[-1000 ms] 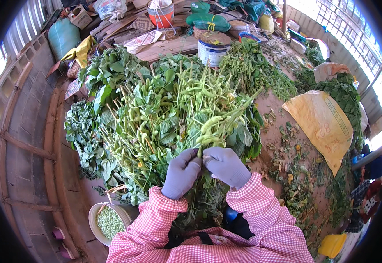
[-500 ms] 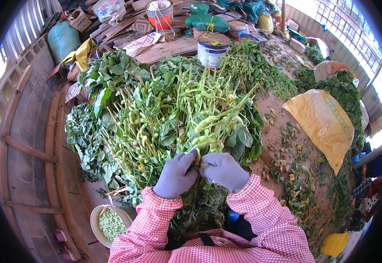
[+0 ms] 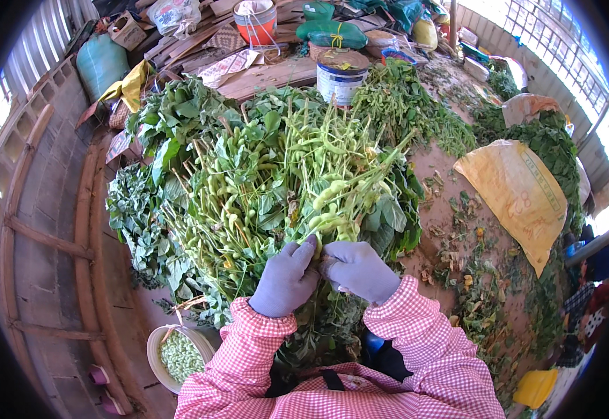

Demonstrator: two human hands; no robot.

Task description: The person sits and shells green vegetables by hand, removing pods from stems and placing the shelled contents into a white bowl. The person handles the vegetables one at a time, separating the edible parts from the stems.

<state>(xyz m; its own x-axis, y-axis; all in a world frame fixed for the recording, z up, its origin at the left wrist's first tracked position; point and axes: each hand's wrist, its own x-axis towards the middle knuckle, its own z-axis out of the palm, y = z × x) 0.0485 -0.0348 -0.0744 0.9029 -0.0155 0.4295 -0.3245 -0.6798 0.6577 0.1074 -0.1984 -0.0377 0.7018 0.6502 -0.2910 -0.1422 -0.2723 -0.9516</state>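
Observation:
My left hand, in a grey glove and pink checked sleeve, pinches a green bean pod at the near side of the plant heap. My right hand, gloved the same, is closed on a stalk just right of it, the fingertips close to my left ones. Pod-laden stems rise above both hands from a large heap of leafy bean plants. A white bucket holding shelled green beans stands at the lower left.
A white tub and piled boards lie behind the heap. A yellow sack lies right, among scattered leaves. A block wall with wooden rails runs along the left; a yellow container is at lower right.
My two hands have shifted slightly left and down since a second ago, still closed at the same stalk. The pods above them tilt a little lower.

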